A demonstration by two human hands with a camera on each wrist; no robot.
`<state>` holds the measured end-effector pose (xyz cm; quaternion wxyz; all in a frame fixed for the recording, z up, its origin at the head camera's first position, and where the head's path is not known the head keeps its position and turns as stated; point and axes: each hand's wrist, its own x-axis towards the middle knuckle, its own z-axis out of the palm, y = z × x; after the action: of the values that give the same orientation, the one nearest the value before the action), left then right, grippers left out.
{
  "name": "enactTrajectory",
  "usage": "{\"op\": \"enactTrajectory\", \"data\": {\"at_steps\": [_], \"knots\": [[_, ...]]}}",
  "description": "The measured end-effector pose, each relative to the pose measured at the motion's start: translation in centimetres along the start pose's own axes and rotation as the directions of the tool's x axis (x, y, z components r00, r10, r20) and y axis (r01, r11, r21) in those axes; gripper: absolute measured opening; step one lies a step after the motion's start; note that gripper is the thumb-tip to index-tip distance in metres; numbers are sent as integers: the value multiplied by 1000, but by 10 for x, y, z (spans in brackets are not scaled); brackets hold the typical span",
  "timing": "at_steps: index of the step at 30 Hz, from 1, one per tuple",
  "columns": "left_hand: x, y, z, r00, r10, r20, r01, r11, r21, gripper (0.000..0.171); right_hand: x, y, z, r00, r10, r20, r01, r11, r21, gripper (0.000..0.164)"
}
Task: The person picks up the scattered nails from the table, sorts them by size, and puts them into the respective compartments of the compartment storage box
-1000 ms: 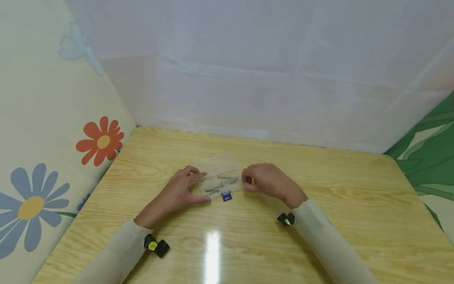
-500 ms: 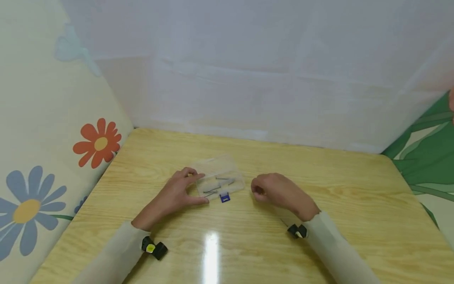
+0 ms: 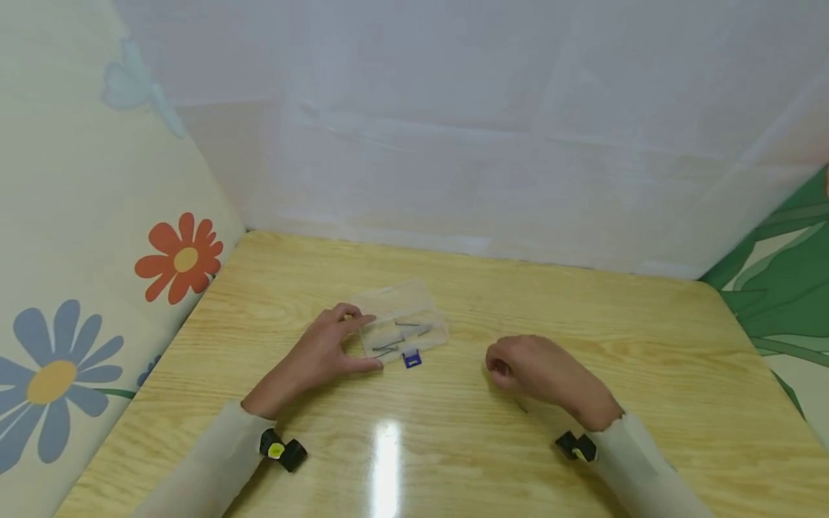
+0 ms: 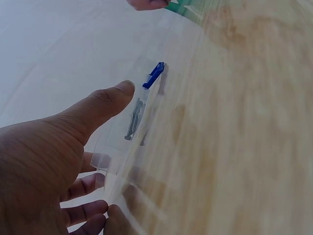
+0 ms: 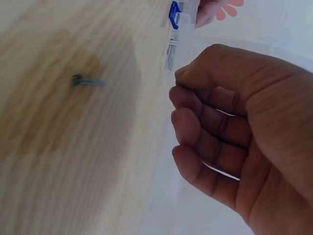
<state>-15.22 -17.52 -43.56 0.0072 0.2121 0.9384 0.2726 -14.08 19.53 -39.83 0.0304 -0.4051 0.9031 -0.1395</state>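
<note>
A clear plastic box (image 3: 437, 332) with its lid raised at the back lies mid-table, a blue latch (image 3: 411, 358) on its front. Several dark screws (image 3: 388, 345) lie inside. My left hand (image 3: 317, 352) holds the box by its left end, thumb along the front and fingers round the far side, as the left wrist view shows. To the right of the box, my right hand (image 3: 540, 370) hovers over the table with loosely curled fingers and nothing visible in them. Near it a single screw (image 5: 88, 81) lies on the wood, mostly covered by the hand in the head view.
The wood-grain table (image 3: 583, 309) meets a white cloth backdrop (image 3: 421, 144) at the rear. Flower-printed panels stand on the left and right. Black wrist cameras (image 3: 283, 450) sit at both sleeve cuffs.
My right hand has moved away from the box, rightward and nearer to me, over the table toward the loose screw. The left hand and box have stayed in place.
</note>
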Motion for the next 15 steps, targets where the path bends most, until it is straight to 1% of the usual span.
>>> {"op": "enactTrajectory", "data": {"at_steps": [3,6,10,15], "knots": [[0,0,0,1000,1,2,-1,1000,0,82,-8,1,0,1000,3,-5,-3,1000,-7,16],[0,0,0,1000,1,4,-1,1000,5,83,-16,2,0,1000,24,-7,-24,1000,-4,15],[0,0,-1,1000,-6,4,6,1000,8,83,-26,3,-1,997,70,11,-70,997,13,18],[1,0,0,1000,-7,5,7,1000,2,83,-35,3,-2,994,107,38,-108,993,40,26]]}}
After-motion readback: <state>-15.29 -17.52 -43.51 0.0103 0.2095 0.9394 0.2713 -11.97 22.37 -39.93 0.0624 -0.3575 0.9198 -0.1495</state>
